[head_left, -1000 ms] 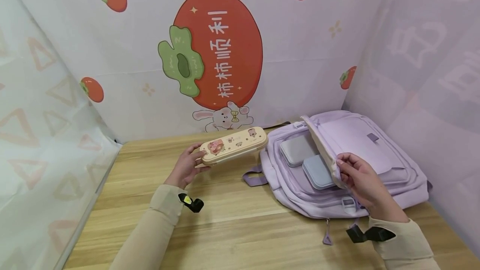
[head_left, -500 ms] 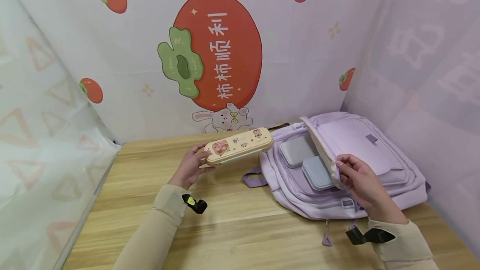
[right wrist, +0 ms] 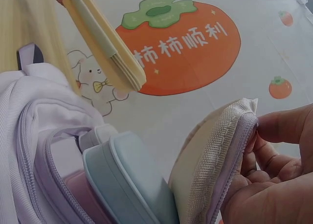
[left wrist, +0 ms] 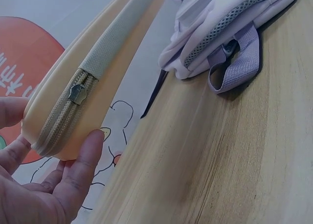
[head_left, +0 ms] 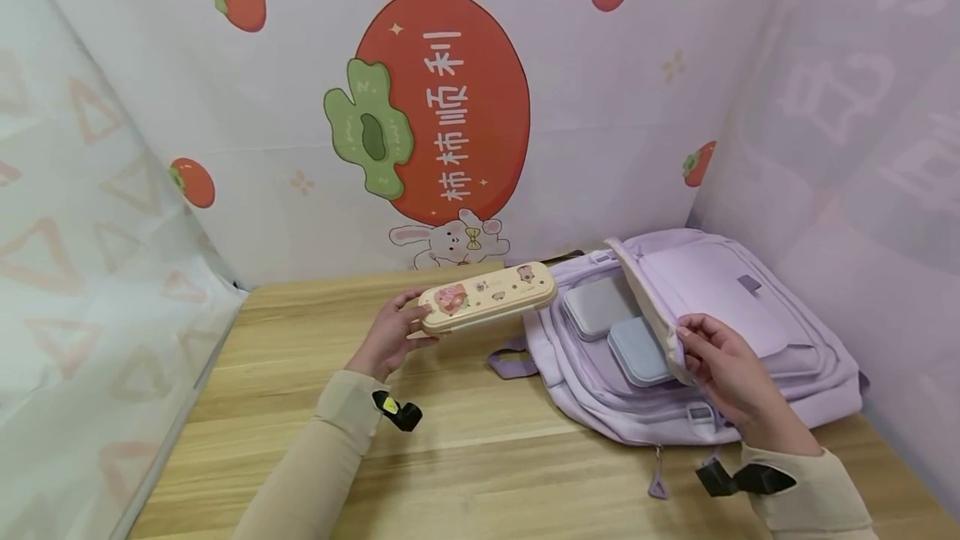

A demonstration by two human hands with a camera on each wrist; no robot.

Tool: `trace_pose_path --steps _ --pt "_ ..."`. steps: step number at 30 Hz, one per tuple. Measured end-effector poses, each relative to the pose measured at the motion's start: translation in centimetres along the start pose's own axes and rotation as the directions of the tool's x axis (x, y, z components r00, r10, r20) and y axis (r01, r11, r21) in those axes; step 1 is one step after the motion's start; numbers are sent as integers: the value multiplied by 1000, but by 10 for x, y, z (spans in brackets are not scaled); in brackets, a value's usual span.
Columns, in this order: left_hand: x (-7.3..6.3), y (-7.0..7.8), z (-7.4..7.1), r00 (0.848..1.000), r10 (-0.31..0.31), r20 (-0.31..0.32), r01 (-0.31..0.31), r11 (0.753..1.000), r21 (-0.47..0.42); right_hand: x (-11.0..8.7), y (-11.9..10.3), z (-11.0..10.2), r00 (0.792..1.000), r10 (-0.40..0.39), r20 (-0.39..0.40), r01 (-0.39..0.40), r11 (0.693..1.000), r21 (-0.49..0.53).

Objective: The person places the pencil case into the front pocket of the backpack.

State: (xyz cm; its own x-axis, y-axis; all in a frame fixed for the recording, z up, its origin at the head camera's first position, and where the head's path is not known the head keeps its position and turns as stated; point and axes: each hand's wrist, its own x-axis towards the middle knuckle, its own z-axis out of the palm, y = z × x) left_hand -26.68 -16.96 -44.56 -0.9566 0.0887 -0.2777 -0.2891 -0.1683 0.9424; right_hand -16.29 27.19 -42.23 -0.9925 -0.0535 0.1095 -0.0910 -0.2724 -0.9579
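Observation:
My left hand (head_left: 390, 336) grips the near end of a cream zippered pencil case (head_left: 487, 298) with cartoon stickers, held above the table. Its metal zip pull (left wrist: 77, 93) shows in the left wrist view. The far end of the case reaches the left edge of a lilac backpack (head_left: 817, 373), which lies on the table. With thumb and fingers my right hand (head_left: 723, 369) pinches the edge of the backpack's front flap (head_left: 651, 307), lifting it. Inside the uncovered pocket lie a grey case (head_left: 598, 307) and a light blue case (head_left: 639, 350).
The backpack rests on a wooden table (head_left: 465, 473) near the back wall. A purple strap loop (head_left: 512, 361) sticks out at its left, and a zip pull (head_left: 657, 486) hangs at its front. Printed sheets (head_left: 300, 107) enclose the back and sides.
My left hand has carried the pencil case a little to the right, closer to the backpack. My right hand keeps holding the flap up in the same place.

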Motion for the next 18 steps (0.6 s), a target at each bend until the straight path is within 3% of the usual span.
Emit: trace_pose_path --steps 18 --pt "1 -3 8 1000 13 10 -14 1000 24 2 4 -3 1000 -15 14 15 1000 27"
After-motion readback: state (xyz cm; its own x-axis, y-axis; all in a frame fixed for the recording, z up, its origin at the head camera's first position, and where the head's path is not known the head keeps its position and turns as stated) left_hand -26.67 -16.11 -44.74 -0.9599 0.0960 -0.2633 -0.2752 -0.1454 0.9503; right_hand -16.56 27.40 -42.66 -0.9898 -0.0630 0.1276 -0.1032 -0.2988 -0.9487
